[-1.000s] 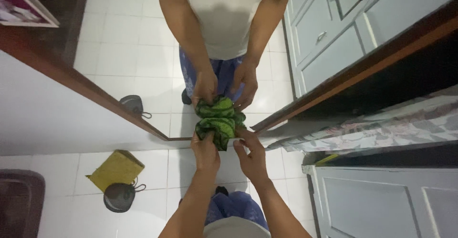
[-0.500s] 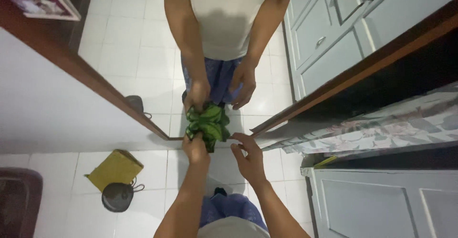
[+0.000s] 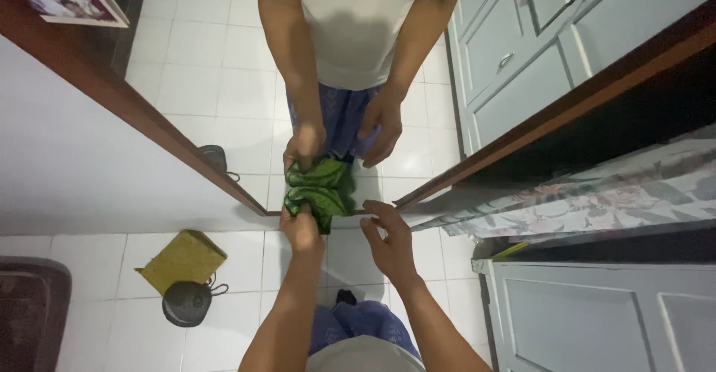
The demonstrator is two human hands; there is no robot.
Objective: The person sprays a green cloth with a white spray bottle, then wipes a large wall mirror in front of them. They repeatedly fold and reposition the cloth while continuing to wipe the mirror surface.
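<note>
I face a mirror (image 3: 216, 81) with a brown wooden frame (image 3: 134, 111); it reflects a body in a white shirt and two arms. My left hand (image 3: 300, 230) grips a bunched green patterned cloth (image 3: 319, 202) pressed against the mirror's bottom edge, where it meets its own reflection. My right hand (image 3: 389, 241) hovers just to the right of the cloth, fingers spread and holding nothing, its fingertips close to the mirror's lower edge.
A yellow woven mat (image 3: 183, 259) and a dark round object (image 3: 186, 303) lie on the white tiled floor at the left. A dark rug (image 3: 30, 316) is at the far left. A pale blue cabinet (image 3: 597, 312) and floral fabric (image 3: 597, 193) stand at the right.
My right hand has let go of the green cloth and drawn back to the right with its fingers apart. My left hand has shifted the cloth slightly left along the mirror's edge.
</note>
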